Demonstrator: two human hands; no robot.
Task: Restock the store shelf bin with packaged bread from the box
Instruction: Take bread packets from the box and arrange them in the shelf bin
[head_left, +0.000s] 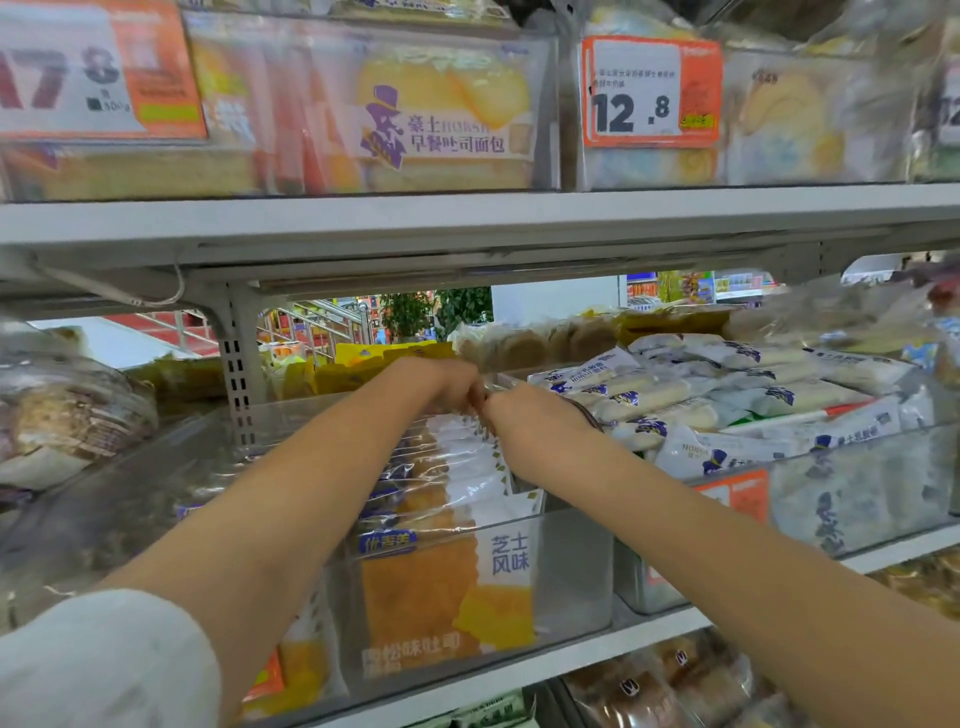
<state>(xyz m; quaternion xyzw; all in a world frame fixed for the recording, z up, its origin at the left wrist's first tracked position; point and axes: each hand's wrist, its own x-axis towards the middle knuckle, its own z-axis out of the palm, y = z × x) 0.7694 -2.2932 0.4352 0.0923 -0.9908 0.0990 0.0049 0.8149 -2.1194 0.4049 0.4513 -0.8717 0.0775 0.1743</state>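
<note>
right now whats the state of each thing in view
left hand: reaching to the bin's back, grip unclear
right hand: reaching beside it, grip unclear
clear bin: holds upright bread packs, space at right
bread packs: sealed, standing in a row
neighbouring bin: heaped with white packs

the clear plastic bin (576, 566) sits on the middle shelf, its transparent front wall facing out. inside it stands a row of packaged bread (447, 582), the packs upright on edge and lined up one behind another from the front wall towards the back. the front pack shows orange-brown toast through a clear wrapper, with a blue label at its top left, a white panel with printed characters at the right and a yellow patch below it. the packs behind it repeat the same white, blue and orange print, their glossy tops level with the rim. the right part of the bin beside the row holds no packs. the box is not in view.
</note>
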